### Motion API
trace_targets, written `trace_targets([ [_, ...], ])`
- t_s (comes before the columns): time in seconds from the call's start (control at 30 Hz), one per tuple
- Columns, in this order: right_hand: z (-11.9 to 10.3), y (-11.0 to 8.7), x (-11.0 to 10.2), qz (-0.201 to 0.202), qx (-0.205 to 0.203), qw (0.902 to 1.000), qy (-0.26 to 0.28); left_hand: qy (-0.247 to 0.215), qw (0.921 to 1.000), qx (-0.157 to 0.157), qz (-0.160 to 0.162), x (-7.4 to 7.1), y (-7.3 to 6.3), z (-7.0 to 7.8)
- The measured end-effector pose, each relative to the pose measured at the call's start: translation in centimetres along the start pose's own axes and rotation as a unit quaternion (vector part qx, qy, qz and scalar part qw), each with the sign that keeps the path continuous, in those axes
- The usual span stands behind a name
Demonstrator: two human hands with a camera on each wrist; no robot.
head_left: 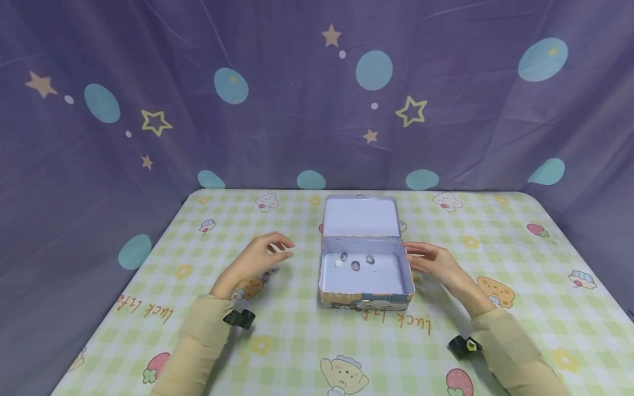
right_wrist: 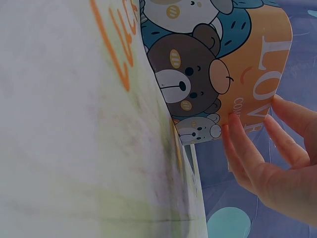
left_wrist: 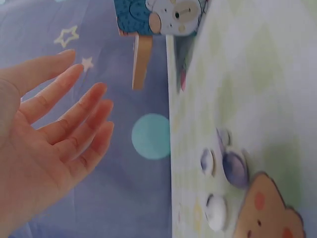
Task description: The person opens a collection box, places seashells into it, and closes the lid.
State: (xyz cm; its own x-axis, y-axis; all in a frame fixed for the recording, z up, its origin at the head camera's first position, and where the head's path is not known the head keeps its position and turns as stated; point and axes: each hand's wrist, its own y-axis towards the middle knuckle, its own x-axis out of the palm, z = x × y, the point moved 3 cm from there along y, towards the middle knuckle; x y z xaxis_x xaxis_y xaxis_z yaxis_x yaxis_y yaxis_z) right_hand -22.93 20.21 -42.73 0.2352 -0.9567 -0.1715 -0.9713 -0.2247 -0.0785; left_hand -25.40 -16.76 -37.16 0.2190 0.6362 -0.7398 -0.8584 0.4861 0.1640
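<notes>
An open tin box (head_left: 366, 281) with printed animal characters stands on the table, its lid (head_left: 361, 217) tipped back. Several small purple-and-white rounded pieces (head_left: 355, 266), pebbles or shells, lie on its floor. At the box's right wall is my right hand (head_left: 439, 268), whose extended fingers (right_wrist: 242, 144) touch the printed side. My left hand (head_left: 257, 257) hovers to the left of the box with nothing in it, fingers loosely spread. Below that hand, several more purple-and-white pieces (left_wrist: 235, 168) lie on the cloth, partly hidden by it in the head view.
A green-and-white checked tablecloth (head_left: 292, 352) with cartoon prints covers the table. Behind and beside it hangs a purple curtain (head_left: 297, 126) with stars and blue dots. Dark straps (head_left: 240, 319) sit at both wrists.
</notes>
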Motion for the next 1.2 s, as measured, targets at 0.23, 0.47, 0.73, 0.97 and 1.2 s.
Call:
trace_targets([
  [0.23, 0.0, 0.0, 0.0, 0.001, 0.003, 1.0, -0.002, -0.016, 0.9991, -0.038, 0.006, -0.7, -0.5, -2.1],
  [0.47, 0.1, 0.1, 0.0, 0.002, 0.005, 1.0, -0.001, -0.028, 0.9974, -0.066, 0.007, -1.3, -1.1, -3.3],
  [0.73, 0.0, -0.1, 0.0, 0.001, 0.008, 1.0, -0.001, -0.019, 0.997, -0.075, 0.005, -1.6, -2.1, -4.7],
  [0.97, -0.2, -0.2, 0.1, -0.006, -0.003, 0.9999, 0.012, -0.013, 0.9951, -0.098, -0.009, -1.9, -2.8, -5.8],
  [1.2, 0.0, -0.1, 0.0, 0.0, 0.0, 1.0, 0.001, -0.006, 0.9932, -0.114, -0.022, -2.0, -3.2, -6.2],
])
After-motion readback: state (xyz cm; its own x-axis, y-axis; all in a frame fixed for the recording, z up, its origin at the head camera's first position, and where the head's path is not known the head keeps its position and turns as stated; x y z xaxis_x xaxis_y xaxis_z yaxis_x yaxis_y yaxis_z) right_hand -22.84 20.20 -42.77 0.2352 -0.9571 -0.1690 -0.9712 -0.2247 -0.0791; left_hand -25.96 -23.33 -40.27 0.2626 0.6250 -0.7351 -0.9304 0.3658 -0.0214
